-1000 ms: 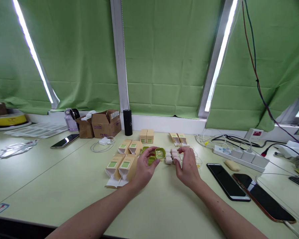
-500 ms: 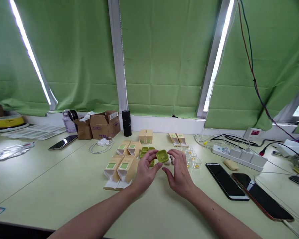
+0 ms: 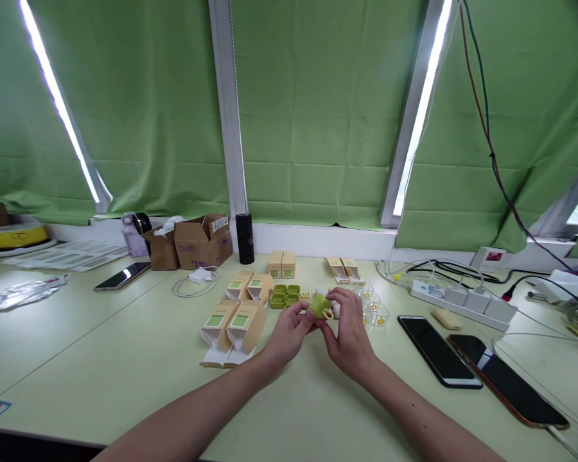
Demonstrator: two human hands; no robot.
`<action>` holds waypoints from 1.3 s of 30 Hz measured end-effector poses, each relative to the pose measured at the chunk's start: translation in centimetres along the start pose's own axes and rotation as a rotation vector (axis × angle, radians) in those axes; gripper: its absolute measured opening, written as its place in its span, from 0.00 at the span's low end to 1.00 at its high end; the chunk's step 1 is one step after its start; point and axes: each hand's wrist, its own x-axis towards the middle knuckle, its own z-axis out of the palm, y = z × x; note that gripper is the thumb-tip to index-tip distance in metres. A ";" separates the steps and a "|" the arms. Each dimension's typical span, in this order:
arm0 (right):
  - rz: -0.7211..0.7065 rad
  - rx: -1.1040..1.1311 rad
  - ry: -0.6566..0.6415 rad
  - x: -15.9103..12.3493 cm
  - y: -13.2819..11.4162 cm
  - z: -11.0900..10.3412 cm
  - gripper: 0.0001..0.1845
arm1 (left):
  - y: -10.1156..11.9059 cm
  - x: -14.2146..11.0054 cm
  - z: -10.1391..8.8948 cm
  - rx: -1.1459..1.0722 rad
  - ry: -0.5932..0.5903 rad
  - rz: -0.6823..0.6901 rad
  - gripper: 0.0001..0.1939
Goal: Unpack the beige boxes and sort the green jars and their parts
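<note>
Between my two hands is a small green square cup, tipped onto its side in the air. A pale yellow loop-shaped piece sits against its lower right. My left hand pinches the cup from the left with thumb and fingers. On the other side, my right hand has its fingers closed at the cup and the loop piece. Just behind them several more green cups stand in a block, with small yellow pieces beside it. Clear plastic cups lie past my right hand, partly hidden.
Opened cartons lie left of my hands, with closed cartons behind and more cartons back right. Phones and a power strip are on the right. Brown boxes and a black bottle stand along the back.
The green cup has turned from facing me with its open inside onto its side. A loop piece now shows against it. My hands have come closer together, and my right fingers have closed in.
</note>
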 end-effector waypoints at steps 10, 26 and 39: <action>-0.005 0.006 -0.024 0.4 -0.9 -1.1 0.23 | 0.4 -0.1 -0.5 0.319 0.108 0.224 0.29; -0.025 0.067 -0.048 0.4 -0.6 -1.2 0.22 | 1.3 -0.4 -0.8 0.693 0.123 0.504 0.09; -0.031 0.034 -0.088 0.2 -0.5 -1.2 0.21 | 1.0 -0.7 -0.9 0.785 0.109 0.497 0.05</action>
